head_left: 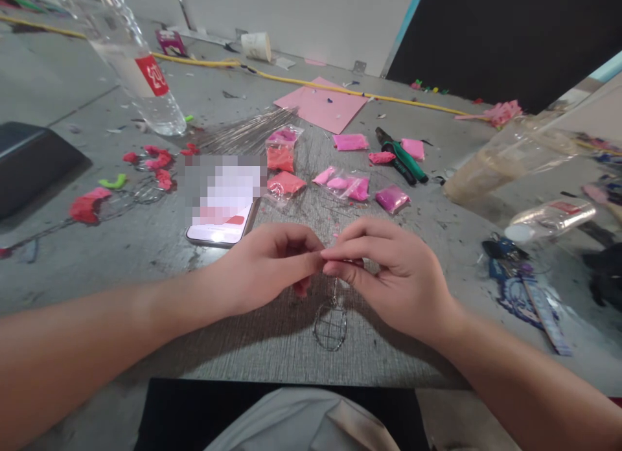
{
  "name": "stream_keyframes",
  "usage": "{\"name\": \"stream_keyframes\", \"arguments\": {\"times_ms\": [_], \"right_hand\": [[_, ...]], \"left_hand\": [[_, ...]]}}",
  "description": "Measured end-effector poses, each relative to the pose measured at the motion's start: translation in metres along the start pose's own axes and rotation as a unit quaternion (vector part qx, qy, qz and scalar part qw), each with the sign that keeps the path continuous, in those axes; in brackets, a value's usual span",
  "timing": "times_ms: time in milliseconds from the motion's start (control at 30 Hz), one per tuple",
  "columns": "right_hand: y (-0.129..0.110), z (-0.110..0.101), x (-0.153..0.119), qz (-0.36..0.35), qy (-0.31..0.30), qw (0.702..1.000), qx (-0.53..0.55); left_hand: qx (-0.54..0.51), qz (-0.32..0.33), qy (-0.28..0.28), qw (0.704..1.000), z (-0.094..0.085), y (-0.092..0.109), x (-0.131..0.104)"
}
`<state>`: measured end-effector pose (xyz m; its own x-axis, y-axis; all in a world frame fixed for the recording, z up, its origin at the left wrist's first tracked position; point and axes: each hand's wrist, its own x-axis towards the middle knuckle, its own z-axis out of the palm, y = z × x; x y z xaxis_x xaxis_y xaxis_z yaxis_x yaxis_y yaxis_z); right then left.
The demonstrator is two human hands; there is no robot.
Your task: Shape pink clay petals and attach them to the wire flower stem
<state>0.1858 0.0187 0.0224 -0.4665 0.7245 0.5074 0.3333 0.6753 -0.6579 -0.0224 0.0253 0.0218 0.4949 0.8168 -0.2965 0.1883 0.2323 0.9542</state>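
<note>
My left hand and my right hand meet at the fingertips above the table's near part. Both have thumb and fingers pinched together; whatever small thing lies between them is hidden. Just below hangs or lies a small racket-shaped wire frame, with an oval loop crossed by thin wires. Its twisted stem runs up under my fingers, and I cannot tell whether they touch it. Beyond the hands are bags of pink clay, orange clay and purple clay. Close to my left hand lies a phone, its screen lit.
Pliers with green-black handles lie behind the bags, near a bundle of thin wires and pink paper. Water bottle stands left; cloudy plastic container is right. Wire frame with red clay lies left. A yellow cable crosses behind.
</note>
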Motion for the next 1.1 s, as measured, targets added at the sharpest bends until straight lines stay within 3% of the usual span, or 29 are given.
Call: {"name": "stream_keyframes", "arguments": {"times_ms": [367,767,1100], "right_hand": [[0.005,-0.001,-0.001,-0.061,-0.028,0.998,0.013],[0.005,-0.011,0.003,-0.036,-0.093,0.99,0.098],[0.006,-0.014,0.003,-0.082,-0.107,0.987,0.092]], "left_hand": [[-0.04,-0.001,-0.02,0.999,-0.001,0.0,-0.001],[-0.062,0.003,-0.068,0.996,-0.001,-0.002,-0.004],[-0.069,-0.008,-0.07,0.995,0.0,-0.003,-0.002]]}}
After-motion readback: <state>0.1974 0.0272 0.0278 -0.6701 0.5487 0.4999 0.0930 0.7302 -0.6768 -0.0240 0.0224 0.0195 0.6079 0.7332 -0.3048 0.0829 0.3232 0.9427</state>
